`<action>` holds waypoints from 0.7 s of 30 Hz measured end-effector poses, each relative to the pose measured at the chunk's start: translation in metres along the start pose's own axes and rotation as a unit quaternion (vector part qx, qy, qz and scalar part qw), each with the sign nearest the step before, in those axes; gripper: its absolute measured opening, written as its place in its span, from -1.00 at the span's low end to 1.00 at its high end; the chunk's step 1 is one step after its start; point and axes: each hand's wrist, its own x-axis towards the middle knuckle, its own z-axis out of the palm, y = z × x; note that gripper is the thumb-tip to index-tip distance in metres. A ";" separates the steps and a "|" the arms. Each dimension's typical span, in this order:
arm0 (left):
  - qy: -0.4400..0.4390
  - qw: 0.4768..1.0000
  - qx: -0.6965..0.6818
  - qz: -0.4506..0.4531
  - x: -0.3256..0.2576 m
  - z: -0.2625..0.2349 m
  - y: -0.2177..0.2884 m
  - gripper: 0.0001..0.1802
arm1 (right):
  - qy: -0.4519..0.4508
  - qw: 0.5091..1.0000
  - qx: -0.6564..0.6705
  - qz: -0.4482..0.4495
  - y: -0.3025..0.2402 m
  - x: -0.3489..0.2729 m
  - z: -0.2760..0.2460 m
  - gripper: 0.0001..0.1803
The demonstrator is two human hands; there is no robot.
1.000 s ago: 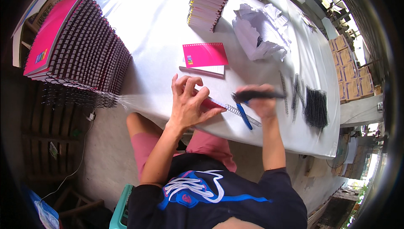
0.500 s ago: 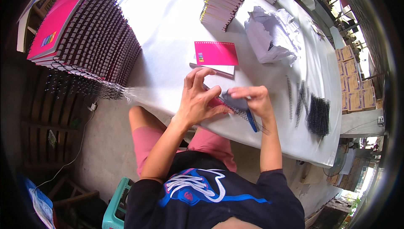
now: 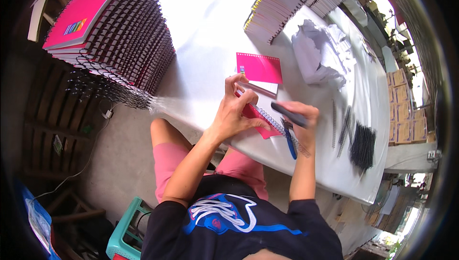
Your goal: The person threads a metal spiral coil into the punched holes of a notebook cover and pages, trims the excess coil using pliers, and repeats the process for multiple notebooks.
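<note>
My left hand [image 3: 233,116] grips a small pink notebook [image 3: 250,111] near the table's front edge, thumb on one side and fingers on the other. A thin wire coil [image 3: 273,122] runs along the notebook's edge, and its loose end trails toward my right wrist. In my right hand [image 3: 306,119], the fingers close round a dark grey bar-shaped object [image 3: 288,113], held just above the coil; its exact kind is unclear. Blue-handled pliers [image 3: 290,146] lie beneath the coil. Just beyond my left hand rest a loose pink cover [image 3: 260,67] with punched holes and some pages.
A tall stack of spiral-bound pink notebooks [image 3: 124,35] stands at the left. Further back is a stack of bound pages [image 3: 282,4], with crumpled white paper [image 3: 318,54] beside it. Black coils [image 3: 363,147] lie at the right. A green stool [image 3: 126,226] is on the floor.
The view has shifted, so the table's things sit lower and further right. The dark bar in my right hand has lifted off the coil and turned; more of the pink notebook and coil shows.
</note>
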 end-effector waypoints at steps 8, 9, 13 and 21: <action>0.006 0.990 -0.106 -0.091 -0.002 0.002 -0.006 0.02 | -0.139 0.978 0.096 -0.124 -0.017 0.014 0.025 -0.68; -0.005 0.992 -0.095 -0.081 -0.005 0.004 -0.017 0.05 | -0.138 0.983 -0.101 -0.061 -0.024 0.018 0.029 -0.68; -0.024 0.986 -0.119 -0.111 -0.001 0.004 -0.008 0.07 | -0.077 0.995 -0.028 -0.051 -0.012 0.023 0.024 -0.67; -0.039 0.983 -0.127 -0.123 -0.004 0.002 -0.013 0.06 | -0.133 0.989 -0.065 -0.030 -0.030 0.030 0.048 -0.62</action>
